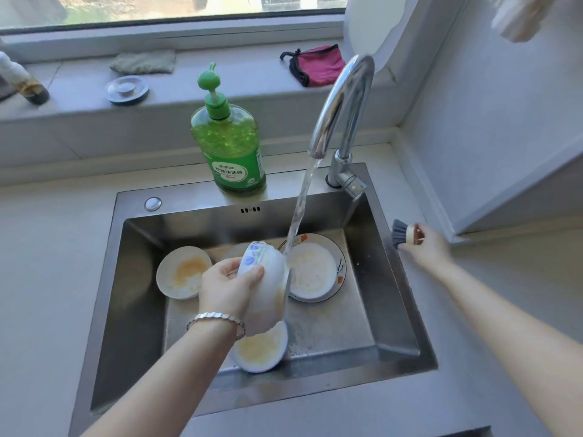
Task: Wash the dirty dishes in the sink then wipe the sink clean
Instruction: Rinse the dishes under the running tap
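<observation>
Progress: early stage. Just below the left wrist, a small bowl (262, 351) lies in the sink (135, 310) with yellow residue, unwashed. The left hand (227, 285) grips a floral bowl (268, 279), fingers and thumb curled round its outer wall. It holds the bowl tipped on its side above the basin floor, where the water stream (299, 209) strikes its rim.

To the left of that hand sits a white bowl (183, 272) smeared yellow. To its right, a milky bowl (310, 272) stands on a patterned plate (342, 266). The right hand (426, 247), out at the sink's right rim, pinches a grey-bristled dish brush (402, 233), which touches no dish.

Judgement: rinsing of the first piece is in hand, no dish looks finished, and wiping the sink is not begun.

Beyond the hands, the tap (344, 102) runs. Left of it stands a green pump bottle (228, 143). Its label carries white Chinese characters, read as 柠檬洗洁精 — the finer print is illegible. No other writing is readable. On the sill farther back lie a grey cloth (143, 61) and a metal drain stopper (127, 89).
</observation>
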